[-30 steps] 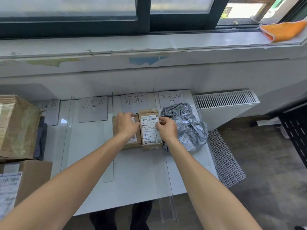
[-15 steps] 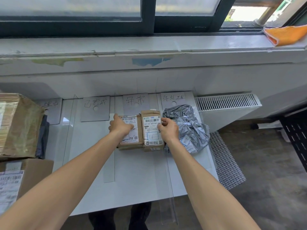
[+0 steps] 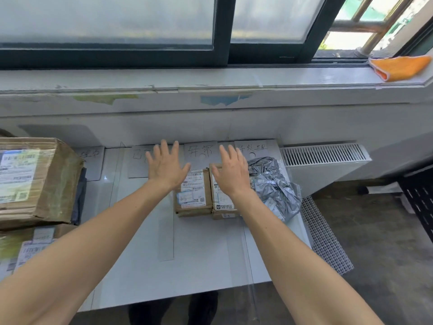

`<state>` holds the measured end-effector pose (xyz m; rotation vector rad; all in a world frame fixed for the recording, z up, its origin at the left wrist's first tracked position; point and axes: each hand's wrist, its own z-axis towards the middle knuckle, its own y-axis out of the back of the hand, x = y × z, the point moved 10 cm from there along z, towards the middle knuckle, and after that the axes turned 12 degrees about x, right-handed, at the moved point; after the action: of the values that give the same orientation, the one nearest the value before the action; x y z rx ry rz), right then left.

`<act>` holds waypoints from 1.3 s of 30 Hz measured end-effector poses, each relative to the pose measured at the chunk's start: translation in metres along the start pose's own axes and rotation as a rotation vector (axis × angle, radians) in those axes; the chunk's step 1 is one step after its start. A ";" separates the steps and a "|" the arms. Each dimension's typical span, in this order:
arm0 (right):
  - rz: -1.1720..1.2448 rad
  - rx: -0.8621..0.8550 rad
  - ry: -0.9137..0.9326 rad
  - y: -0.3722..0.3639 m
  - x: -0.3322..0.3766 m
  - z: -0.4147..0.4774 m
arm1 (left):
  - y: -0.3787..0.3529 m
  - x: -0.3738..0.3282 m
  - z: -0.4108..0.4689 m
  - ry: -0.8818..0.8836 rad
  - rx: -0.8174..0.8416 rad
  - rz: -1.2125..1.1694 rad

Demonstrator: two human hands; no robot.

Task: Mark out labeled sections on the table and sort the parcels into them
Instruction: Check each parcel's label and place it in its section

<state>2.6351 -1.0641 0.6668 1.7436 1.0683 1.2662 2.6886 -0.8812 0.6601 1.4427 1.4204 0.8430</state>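
Boxes released, left hand, right hand raised

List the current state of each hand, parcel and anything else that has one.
Left hand: open, fingers spread, holding nothing.
Right hand: open, fingers spread, holding nothing.
Two small brown cardboard parcels: sealed, flat, side by side, labels up.
Grey plastic mailer bag: crumpled, lying right of the parcels.
Large brown cardboard box: taped shut, stacked on another box.
Orange cloth: folded on the window sill.
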 end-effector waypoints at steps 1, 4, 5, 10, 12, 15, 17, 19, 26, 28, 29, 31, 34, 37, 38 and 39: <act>-0.035 -0.011 0.031 0.005 0.015 0.003 | 0.011 0.007 -0.002 -0.008 -0.022 0.034; -0.112 -0.046 0.120 0.020 0.066 0.006 | 0.042 0.039 -0.011 -0.004 -0.074 0.106; -0.128 -0.051 0.141 0.023 0.084 0.007 | 0.052 0.053 -0.013 0.004 -0.082 0.110; -0.165 -0.079 0.228 0.024 0.180 0.012 | 0.107 0.147 -0.034 0.069 -0.145 0.097; -0.168 -0.079 0.270 0.017 0.229 0.011 | 0.127 0.193 -0.046 0.099 -0.173 0.074; -0.164 -0.068 0.353 0.003 0.313 0.008 | 0.151 0.268 -0.066 0.194 -0.197 0.054; -0.179 -0.065 0.417 -0.010 0.374 0.004 | 0.166 0.319 -0.082 0.247 -0.219 0.031; -0.186 -0.053 0.479 -0.024 0.431 -0.002 | 0.175 0.368 -0.099 0.283 -0.239 0.006; -0.255 0.055 0.633 -0.097 0.589 -0.019 | 0.170 0.540 -0.154 0.489 -0.187 -0.085; -0.305 0.119 0.640 -0.124 0.621 -0.020 | 0.157 0.582 -0.164 0.536 -0.131 -0.140; -0.319 0.153 0.643 -0.138 0.635 -0.021 | 0.151 0.601 -0.168 0.556 -0.103 -0.169; -0.325 0.216 0.649 -0.162 0.657 -0.021 | 0.137 0.632 -0.174 0.585 -0.067 -0.226; -0.332 0.288 0.637 -0.193 0.677 -0.015 | 0.117 0.667 -0.176 0.598 -0.018 -0.271; -0.349 0.314 0.597 -0.217 0.683 -0.002 | 0.101 0.688 -0.165 0.593 0.022 -0.286; -0.352 0.317 0.576 -0.224 0.684 0.004 | 0.097 0.692 -0.159 0.587 0.037 -0.295; -0.351 0.317 0.552 -0.229 0.683 0.011 | 0.094 0.695 -0.152 0.577 0.048 -0.308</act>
<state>2.7170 -0.3492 0.7095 1.3509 1.8869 1.4383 2.6525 -0.1666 0.7125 1.0070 2.0414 1.0759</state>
